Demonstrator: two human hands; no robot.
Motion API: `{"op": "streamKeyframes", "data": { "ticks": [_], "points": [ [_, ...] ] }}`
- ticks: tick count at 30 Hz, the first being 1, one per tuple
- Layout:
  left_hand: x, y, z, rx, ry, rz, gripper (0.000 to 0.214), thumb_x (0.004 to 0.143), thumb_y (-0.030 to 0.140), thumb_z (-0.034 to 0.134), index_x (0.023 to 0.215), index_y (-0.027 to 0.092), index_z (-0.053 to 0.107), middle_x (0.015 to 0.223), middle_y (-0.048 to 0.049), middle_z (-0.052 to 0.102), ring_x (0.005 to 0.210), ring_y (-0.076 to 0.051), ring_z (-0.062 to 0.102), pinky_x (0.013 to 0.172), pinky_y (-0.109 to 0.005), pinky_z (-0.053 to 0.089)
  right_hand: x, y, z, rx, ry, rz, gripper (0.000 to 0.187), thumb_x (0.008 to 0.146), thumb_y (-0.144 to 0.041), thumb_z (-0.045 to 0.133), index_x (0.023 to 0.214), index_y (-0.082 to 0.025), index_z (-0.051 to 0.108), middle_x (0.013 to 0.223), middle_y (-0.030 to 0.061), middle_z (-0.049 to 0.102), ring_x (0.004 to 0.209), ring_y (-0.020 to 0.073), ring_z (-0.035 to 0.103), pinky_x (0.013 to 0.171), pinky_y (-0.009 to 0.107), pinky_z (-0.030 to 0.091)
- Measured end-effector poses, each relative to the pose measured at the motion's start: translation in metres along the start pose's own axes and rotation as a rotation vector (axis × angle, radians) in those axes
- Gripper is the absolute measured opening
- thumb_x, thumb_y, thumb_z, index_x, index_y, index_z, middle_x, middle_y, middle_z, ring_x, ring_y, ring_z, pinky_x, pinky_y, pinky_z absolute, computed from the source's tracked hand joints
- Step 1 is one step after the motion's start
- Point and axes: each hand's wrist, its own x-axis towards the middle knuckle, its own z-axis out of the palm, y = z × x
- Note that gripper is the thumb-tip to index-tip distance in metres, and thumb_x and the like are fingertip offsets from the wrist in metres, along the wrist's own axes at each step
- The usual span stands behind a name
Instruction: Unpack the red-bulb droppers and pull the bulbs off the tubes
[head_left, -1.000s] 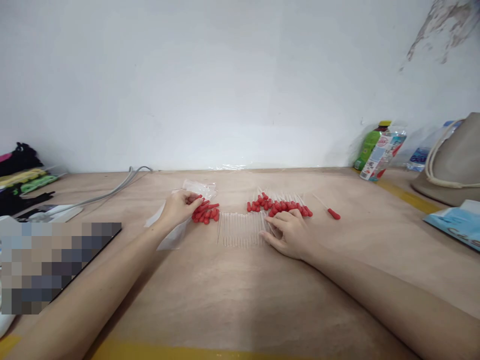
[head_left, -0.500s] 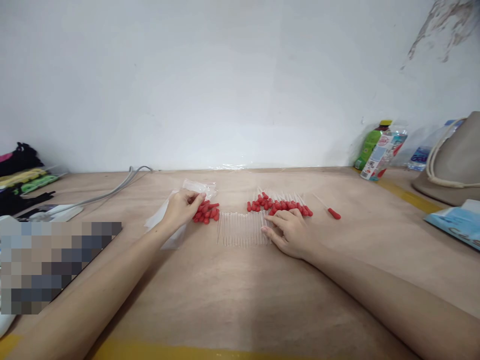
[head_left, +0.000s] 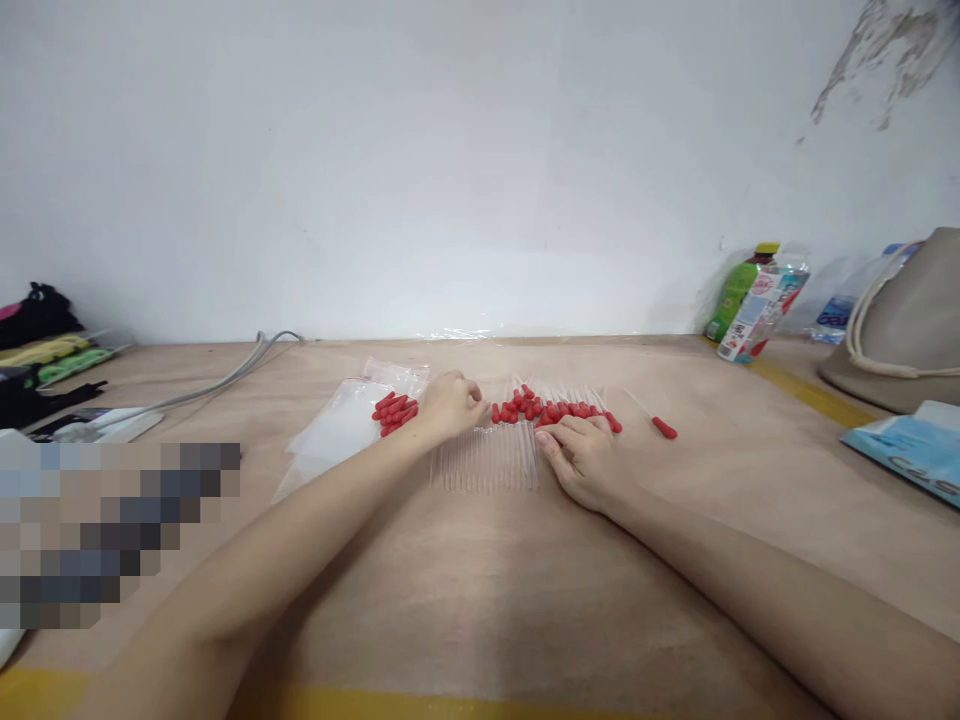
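Observation:
My left hand [head_left: 452, 405] is over the back left end of a row of thin clear tubes [head_left: 487, 460], its fingers curled in a pinch. What it holds, if anything, is hidden. My right hand [head_left: 589, 460] rests at the right end of that row, thumb and index finger close together by the last tube; I cannot make out anything between them. Loose red rubber bulbs [head_left: 390, 410] lie in a small heap left of my left hand. Behind my right hand are several droppers with red bulbs [head_left: 570, 410], their clear stems pointing away from me.
Clear plastic bags [head_left: 326, 425] lie left of the red heap. One dropper [head_left: 664, 428] lies apart on the right. Bottles [head_left: 757, 310], a beige hat [head_left: 900, 310] and a blue packet [head_left: 911, 450] stand at the right. A grey cable [head_left: 247, 365] crosses the left.
My left hand has moved right, from the heap of red bulbs to the row of tubes. My right index finger has drawn in from the tubes toward the thumb.

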Motion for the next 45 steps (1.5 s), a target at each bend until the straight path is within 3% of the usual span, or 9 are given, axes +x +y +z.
{"op": "streamKeyframes", "data": {
  "ticks": [4, 11, 16, 22, 29, 33, 37, 41, 45],
  "points": [
    [0.014, 0.014, 0.007, 0.003, -0.114, -0.142, 0.026, 0.070, 0.037, 0.053, 0.067, 0.017, 0.069, 0.077, -0.0123, 0.064, 0.081, -0.028, 0.059, 0.071, -0.036, 0.044, 0.000, 0.000, 0.001, -0.013, 0.011, -0.002, 0.035, 0.091, -0.033, 0.034, 0.076, -0.019, 0.062, 0.069, 0.0013, 0.059, 0.069, 0.0123, 0.054, 0.071, 0.030, 0.028],
    [0.024, 0.031, -0.003, -0.027, -0.292, -0.315, 0.017, 0.061, 0.030, 0.058, 0.059, 0.015, 0.067, 0.055, -0.0114, 0.063, 0.064, -0.027, 0.062, 0.056, -0.032, 0.042, 0.001, 0.000, 0.000, -0.009, 0.015, 0.005, 0.035, 0.090, -0.033, 0.035, 0.073, -0.018, 0.061, 0.068, 0.0015, 0.060, 0.068, 0.0125, 0.054, 0.071, 0.030, 0.028],
    [0.026, 0.031, 0.000, -0.059, -0.290, -0.331, 0.018, 0.064, 0.026, 0.055, 0.057, 0.014, 0.064, 0.052, -0.0104, 0.061, 0.061, -0.024, 0.061, 0.055, -0.028, 0.041, 0.001, 0.000, 0.000, 0.004, 0.010, 0.008, 0.035, 0.091, -0.033, 0.035, 0.074, -0.018, 0.062, 0.069, 0.0012, 0.060, 0.069, 0.0124, 0.053, 0.071, 0.031, 0.028],
    [0.031, 0.001, 0.011, -0.118, -0.209, -0.302, 0.024, 0.071, 0.029, 0.051, 0.052, 0.016, 0.056, 0.051, -0.0067, 0.059, 0.059, -0.020, 0.059, 0.055, -0.027, 0.040, 0.001, -0.001, 0.000, -0.002, 0.021, 0.017, 0.035, 0.090, -0.033, 0.035, 0.075, -0.019, 0.063, 0.068, 0.0010, 0.060, 0.068, 0.0123, 0.054, 0.072, 0.031, 0.029],
    [-0.002, -0.020, -0.001, -0.293, -0.092, -0.162, 0.028, 0.087, 0.030, 0.032, 0.071, 0.017, 0.051, 0.068, -0.0038, 0.062, 0.063, -0.015, 0.058, 0.059, -0.026, 0.043, 0.001, -0.001, -0.001, 0.052, 0.062, 0.037, 0.026, 0.089, -0.031, 0.038, 0.090, -0.019, 0.061, 0.081, 0.0042, 0.062, 0.079, 0.0161, 0.056, 0.076, 0.033, 0.032],
    [-0.041, -0.022, -0.007, -0.387, 0.018, 0.022, 0.020, 0.086, 0.034, 0.040, 0.083, 0.018, 0.051, 0.074, -0.0014, 0.062, 0.069, -0.015, 0.058, 0.064, -0.026, 0.044, 0.001, -0.001, -0.001, 0.089, 0.082, 0.040, 0.024, 0.088, -0.031, 0.039, 0.101, -0.019, 0.056, 0.091, 0.0068, 0.060, 0.085, 0.0193, 0.055, 0.077, 0.035, 0.036],
    [-0.068, -0.023, -0.006, -0.274, 0.140, 0.172, 0.020, 0.087, 0.032, 0.042, 0.086, 0.018, 0.057, 0.082, -0.0027, 0.059, 0.077, -0.016, 0.056, 0.071, -0.028, 0.043, -0.001, -0.001, -0.002, 0.097, 0.149, 0.027, 0.037, 0.087, -0.032, 0.041, 0.119, -0.016, 0.044, 0.107, 0.0120, 0.054, 0.097, 0.0219, 0.050, 0.081, 0.037, 0.039],
    [-0.077, -0.018, 0.002, -0.181, 0.228, 0.236, 0.019, 0.089, 0.029, 0.042, 0.085, 0.019, 0.058, 0.084, -0.0028, 0.056, 0.080, -0.015, 0.053, 0.071, -0.027, 0.042, -0.002, -0.002, -0.003, 0.057, 0.094, -0.110, 0.043, 0.086, -0.034, 0.044, 0.126, -0.018, 0.042, 0.118, 0.0124, 0.049, 0.109, 0.0229, 0.045, 0.088, 0.039, 0.037],
    [-0.080, -0.009, 0.009, -0.157, 0.242, 0.390, 0.015, 0.088, 0.026, 0.043, 0.082, 0.017, 0.054, 0.082, -0.0037, 0.058, 0.080, -0.016, 0.051, 0.073, -0.029, 0.040, -0.002, -0.004, -0.004, 0.005, 0.021, -0.274, 0.032, 0.084, -0.035, 0.049, 0.113, -0.021, 0.056, 0.115, 0.0092, 0.055, 0.104, 0.0221, 0.048, 0.086, 0.040, 0.035]
  ]
}}
